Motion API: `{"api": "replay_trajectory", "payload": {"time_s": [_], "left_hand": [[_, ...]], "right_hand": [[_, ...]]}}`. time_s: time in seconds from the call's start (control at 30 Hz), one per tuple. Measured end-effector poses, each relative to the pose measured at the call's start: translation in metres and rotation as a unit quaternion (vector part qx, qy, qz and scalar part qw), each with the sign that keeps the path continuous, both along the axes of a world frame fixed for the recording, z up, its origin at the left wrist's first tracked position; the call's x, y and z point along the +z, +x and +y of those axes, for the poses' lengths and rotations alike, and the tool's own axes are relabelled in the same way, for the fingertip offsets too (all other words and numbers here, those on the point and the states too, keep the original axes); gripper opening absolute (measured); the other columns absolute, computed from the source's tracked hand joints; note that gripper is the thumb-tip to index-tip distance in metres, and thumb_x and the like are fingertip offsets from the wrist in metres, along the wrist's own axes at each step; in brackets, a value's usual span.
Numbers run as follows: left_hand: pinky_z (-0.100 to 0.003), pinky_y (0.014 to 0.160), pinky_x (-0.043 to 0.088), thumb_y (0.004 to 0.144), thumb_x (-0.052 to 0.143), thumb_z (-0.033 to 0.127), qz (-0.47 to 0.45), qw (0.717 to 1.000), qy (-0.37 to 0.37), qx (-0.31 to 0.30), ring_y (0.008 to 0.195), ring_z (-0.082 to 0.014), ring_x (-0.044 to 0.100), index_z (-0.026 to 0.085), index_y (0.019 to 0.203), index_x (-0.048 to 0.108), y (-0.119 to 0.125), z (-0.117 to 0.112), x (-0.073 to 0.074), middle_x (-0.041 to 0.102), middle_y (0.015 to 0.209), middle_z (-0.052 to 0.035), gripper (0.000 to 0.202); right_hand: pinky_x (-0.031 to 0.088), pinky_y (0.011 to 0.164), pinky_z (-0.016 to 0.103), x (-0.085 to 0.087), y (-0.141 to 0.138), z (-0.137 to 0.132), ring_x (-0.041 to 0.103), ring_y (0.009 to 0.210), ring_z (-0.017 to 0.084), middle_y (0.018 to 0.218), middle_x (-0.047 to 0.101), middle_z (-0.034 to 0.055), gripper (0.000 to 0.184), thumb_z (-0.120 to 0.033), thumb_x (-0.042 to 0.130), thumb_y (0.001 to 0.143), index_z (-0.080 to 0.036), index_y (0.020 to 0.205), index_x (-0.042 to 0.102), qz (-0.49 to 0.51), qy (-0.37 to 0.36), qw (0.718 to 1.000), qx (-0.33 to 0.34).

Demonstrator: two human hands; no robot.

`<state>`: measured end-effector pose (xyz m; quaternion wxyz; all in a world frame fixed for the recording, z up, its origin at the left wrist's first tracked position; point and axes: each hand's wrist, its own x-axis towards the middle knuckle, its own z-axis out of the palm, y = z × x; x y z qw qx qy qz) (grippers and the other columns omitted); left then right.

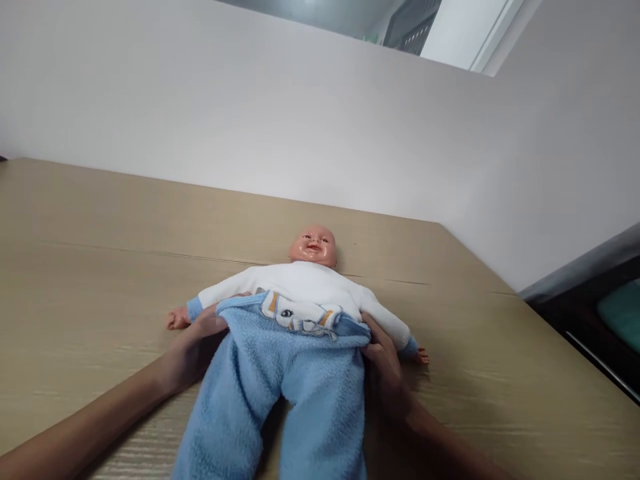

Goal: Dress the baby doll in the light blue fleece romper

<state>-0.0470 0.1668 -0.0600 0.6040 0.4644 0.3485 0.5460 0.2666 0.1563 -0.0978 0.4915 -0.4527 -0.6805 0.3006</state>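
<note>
A baby doll (313,247) lies on its back on the wooden table, head toward the wall and arms spread. It wears a white top (310,281) with blue cuffs. Blue fleece pants (320,387) with an animal patch (300,315) cover its lower body. At the left side of the waistband, my left hand (197,340) is closed on the fabric, its fingertips partly hidden behind the cloth. My right hand (384,357) pinches the opposite side of the waistband. The doll's feet are out of view at the bottom.
The wooden table (100,280) has thin seams running across it and meets a white wall (225,113) at the back. A dark-framed object with a green surface (620,313) stands beyond the table's right edge. An opening (350,17) shows above the wall.
</note>
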Motion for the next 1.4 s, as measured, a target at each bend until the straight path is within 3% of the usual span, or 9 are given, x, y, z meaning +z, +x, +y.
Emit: {"api": "replay_trajectory", "payload": {"time_s": [0.1, 0.23, 0.4, 0.57, 0.77, 0.93, 1.17, 1.27, 1.4], "left_hand": [[-0.05, 0.105, 0.052, 0.082, 0.077, 0.062, -0.021, 0.998, 0.014, -0.058, 0.125, -0.0416, 0.062, 0.022, 0.11, 0.079, -0.004, -0.003, 0.004, 0.077, 0.113, -0.0098, 0.049], [-0.04, 0.106, 0.047, 0.087, 0.08, 0.058, 0.116, 0.993, 0.03, 0.002, 0.126, -0.0356, 0.06, 0.027, 0.12, 0.077, -0.007, -0.003, 0.008, 0.073, 0.124, -0.0065, 0.045], [-0.034, 0.113, 0.036, 0.094, 0.075, 0.052, 0.185, 0.978, 0.095, 0.035, 0.135, -0.0307, 0.052, 0.032, 0.12, 0.075, 0.002, -0.002, 0.016, 0.065, 0.137, -0.0016, 0.033], [-0.032, 0.096, 0.043, 0.097, 0.069, 0.054, 0.17, 0.984, 0.048, -0.007, 0.111, -0.0272, 0.059, 0.028, 0.11, 0.071, 0.01, -0.001, 0.023, 0.069, 0.11, -0.0006, 0.029], [-0.029, 0.091, 0.043, 0.1, 0.064, 0.057, 0.19, 0.981, 0.038, -0.015, 0.098, -0.0228, 0.057, 0.027, 0.107, 0.068, 0.011, 0.006, 0.012, 0.064, 0.1, 0.0017, 0.031], [-0.037, 0.103, 0.046, 0.094, 0.074, 0.05, 0.114, 0.992, -0.034, -0.053, 0.113, -0.0289, 0.063, 0.026, 0.118, 0.069, 0.011, 0.009, 0.006, 0.071, 0.117, -0.0038, 0.035], [-0.039, 0.094, 0.052, 0.091, 0.075, 0.055, 0.037, 0.997, -0.057, -0.031, 0.1, -0.0297, 0.068, 0.022, 0.114, 0.072, 0.006, 0.01, 0.002, 0.075, 0.101, -0.0067, 0.04], [-0.034, 0.085, 0.051, 0.094, 0.072, 0.059, 0.087, 0.995, -0.039, 0.009, 0.091, -0.0263, 0.065, 0.023, 0.108, 0.072, 0.007, 0.01, 0.0, 0.073, 0.095, -0.003, 0.039], [-0.03, 0.085, 0.046, 0.099, 0.066, 0.057, 0.183, 0.982, 0.033, 0.044, 0.091, -0.0233, 0.062, 0.023, 0.101, 0.074, 0.008, 0.008, 0.003, 0.072, 0.097, -0.0004, 0.035]], "right_hand": [[0.053, 0.078, 0.039, 0.018, -0.001, -0.005, 0.064, 0.094, 0.028, 0.099, 0.066, 0.0058, 0.021, -0.037, 0.05, 0.101, -0.025, 0.106, 0.067, -0.01, 0.016, 0.999, -0.029], [0.047, 0.083, 0.038, 0.039, -0.005, -0.004, 0.058, 0.09, 0.024, 0.095, 0.06, 0.0044, 0.017, -0.036, 0.06, 0.099, -0.023, 0.089, 0.06, -0.091, 0.094, 0.99, -0.049], [0.046, 0.094, 0.038, 0.049, -0.01, -0.001, 0.059, 0.103, 0.023, 0.104, 0.059, 0.0049, 0.008, -0.026, 0.069, 0.095, -0.023, 0.098, 0.062, -0.113, 0.134, 0.984, -0.022], [0.046, 0.1, 0.038, 0.047, -0.012, 0.004, 0.059, 0.108, 0.023, 0.108, 0.062, 0.0046, 0.011, -0.033, 0.067, 0.099, -0.023, 0.102, 0.061, -0.072, 0.064, 0.991, 0.098], [0.038, 0.06, 0.026, 0.03, -0.015, 0.012, 0.045, 0.066, 0.015, 0.076, 0.05, -0.0047, 0.03, -0.056, 0.055, 0.105, -0.025, 0.106, 0.055, 0.064, -0.091, 0.994, 0.01], [0.033, 0.054, 0.024, 0.036, -0.016, 0.014, 0.04, 0.063, 0.014, 0.073, 0.049, -0.005, 0.047, -0.069, 0.065, 0.093, -0.024, 0.1, 0.056, 0.135, -0.163, 0.977, 0.031], [0.045, 0.071, 0.026, 0.051, -0.015, 0.009, 0.055, 0.079, 0.016, 0.087, 0.062, -0.0009, 0.04, -0.061, 0.07, 0.093, -0.022, 0.1, 0.06, 0.129, -0.148, 0.979, 0.061], [0.04, 0.061, 0.025, 0.044, -0.013, 0.009, 0.05, 0.067, 0.014, 0.078, 0.058, -0.0033, 0.038, -0.059, 0.065, 0.097, -0.022, 0.104, 0.061, 0.086, -0.121, 0.989, 0.027], [0.048, 0.071, 0.027, 0.036, -0.009, 0.007, 0.059, 0.076, 0.016, 0.084, 0.063, -0.0008, 0.029, -0.051, 0.059, 0.104, -0.022, 0.107, 0.062, 0.013, -0.046, 0.998, -0.04]]}}
